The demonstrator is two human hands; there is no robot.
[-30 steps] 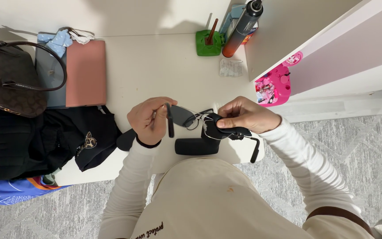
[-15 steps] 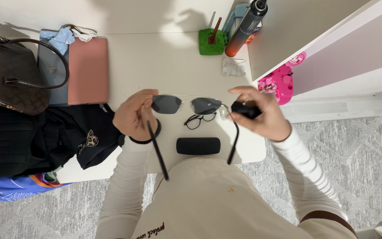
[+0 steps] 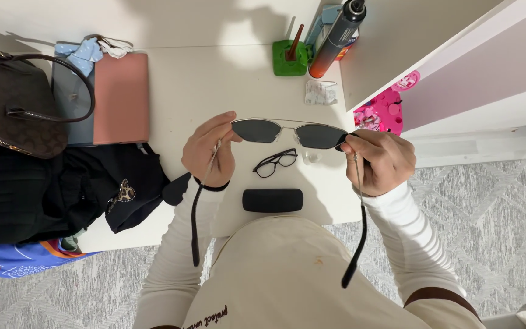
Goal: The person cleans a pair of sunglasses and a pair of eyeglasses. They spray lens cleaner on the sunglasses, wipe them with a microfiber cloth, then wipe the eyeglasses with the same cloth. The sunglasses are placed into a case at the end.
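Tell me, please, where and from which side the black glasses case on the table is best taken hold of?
Grip the black glasses case across its short width, at the middle of its long sides, coming straight down from above. It lies flat and lengthwise on the white table, an even rounded bar with free space all around; the small black eyeglasses lie apart from it, so fingers likely fit on both sides.

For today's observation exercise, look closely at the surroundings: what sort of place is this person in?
Most likely a room at home, perhaps a bedroom. A handbag and dark clothes lie on the white table, a grey rug covers the floor, and a pink toy sits nearby.
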